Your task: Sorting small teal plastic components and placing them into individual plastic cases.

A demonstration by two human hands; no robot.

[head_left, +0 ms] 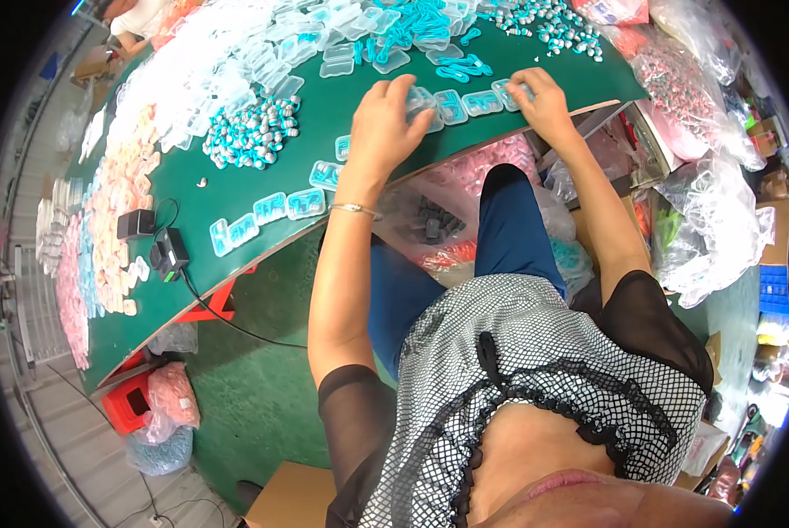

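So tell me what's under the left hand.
Part of a clear plastic case shows past the edge of the left hand, over the green table. Whatever lies directly beneath the palm is covered and cannot be seen.

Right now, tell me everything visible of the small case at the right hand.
The case looks like clear plastic, boxy, and blue contents show through it. It lies on the green table, near the front edge, at the right end of a row of similar cases. The right hand covers its right part and seems to touch it; whether its lid is shut cannot be told.
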